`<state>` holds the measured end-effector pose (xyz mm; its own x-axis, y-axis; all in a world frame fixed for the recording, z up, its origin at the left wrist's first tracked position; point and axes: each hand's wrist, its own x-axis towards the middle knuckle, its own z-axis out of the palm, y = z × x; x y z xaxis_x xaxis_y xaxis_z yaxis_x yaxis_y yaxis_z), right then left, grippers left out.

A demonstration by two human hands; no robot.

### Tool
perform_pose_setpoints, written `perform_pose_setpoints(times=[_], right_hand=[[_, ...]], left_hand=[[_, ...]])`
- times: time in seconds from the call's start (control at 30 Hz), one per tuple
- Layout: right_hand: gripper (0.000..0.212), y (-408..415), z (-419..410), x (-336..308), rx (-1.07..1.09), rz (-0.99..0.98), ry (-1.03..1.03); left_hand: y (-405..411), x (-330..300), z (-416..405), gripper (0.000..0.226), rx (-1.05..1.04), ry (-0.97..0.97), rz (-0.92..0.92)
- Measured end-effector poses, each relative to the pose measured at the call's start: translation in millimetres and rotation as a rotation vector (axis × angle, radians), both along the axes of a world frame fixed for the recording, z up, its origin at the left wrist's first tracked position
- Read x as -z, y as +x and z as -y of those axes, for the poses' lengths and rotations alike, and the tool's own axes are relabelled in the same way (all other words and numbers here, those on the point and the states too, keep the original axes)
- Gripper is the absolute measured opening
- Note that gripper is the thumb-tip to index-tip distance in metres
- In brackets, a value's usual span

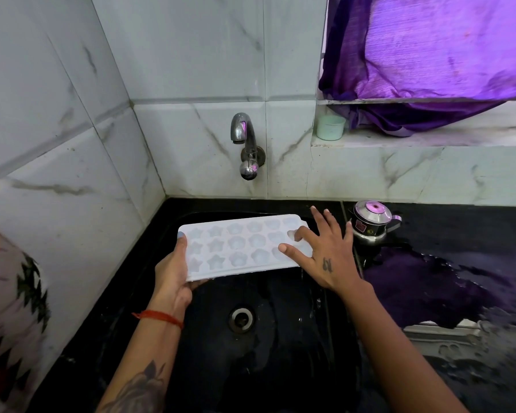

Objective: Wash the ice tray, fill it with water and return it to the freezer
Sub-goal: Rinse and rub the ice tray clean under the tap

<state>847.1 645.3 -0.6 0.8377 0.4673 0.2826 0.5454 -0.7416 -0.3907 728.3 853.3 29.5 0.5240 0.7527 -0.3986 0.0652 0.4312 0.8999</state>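
A white ice tray (pixel 239 247) with star and flower shaped cells is held level over the black sink (pixel 280 338), below the metal tap (pixel 245 138). My left hand (pixel 173 272) grips the tray's left end, thumb on top and fingers underneath. My right hand (pixel 322 251) lies on the tray's right end with its fingers spread and straight, thumb and forefinger touching the cells. No water runs from the tap.
A small steel pressure cooker (pixel 371 222) stands on the wet black counter (pixel 459 278) right of the sink. A pale green cup (pixel 330 127) sits on the window ledge under a purple curtain (pixel 429 55). Tiled walls close in the left and back sides.
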Motion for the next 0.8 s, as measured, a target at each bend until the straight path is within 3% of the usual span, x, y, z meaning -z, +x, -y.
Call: perform_pose_setpoints(times=[0.4, 0.7, 0.8], right_hand=[[0.098, 1.9, -1.7, 0.5, -0.07, -0.073, 0.041], [0.077, 1.8, -1.7, 0.2, -0.069, -0.083, 0.037], [0.089, 0.6, -0.9, 0.0, -0.05, -0.041, 0.016]], left_hand=[[-1.4, 0.5, -1.3, 0.035, 0.002, -0.015, -0.009], [-1.8, 2.9, -5.1, 0.035, 0.003, -0.018, -0.011], [-1.6, 4.3, -6.6, 0.036, 0.007, -0.012, -0.009]])
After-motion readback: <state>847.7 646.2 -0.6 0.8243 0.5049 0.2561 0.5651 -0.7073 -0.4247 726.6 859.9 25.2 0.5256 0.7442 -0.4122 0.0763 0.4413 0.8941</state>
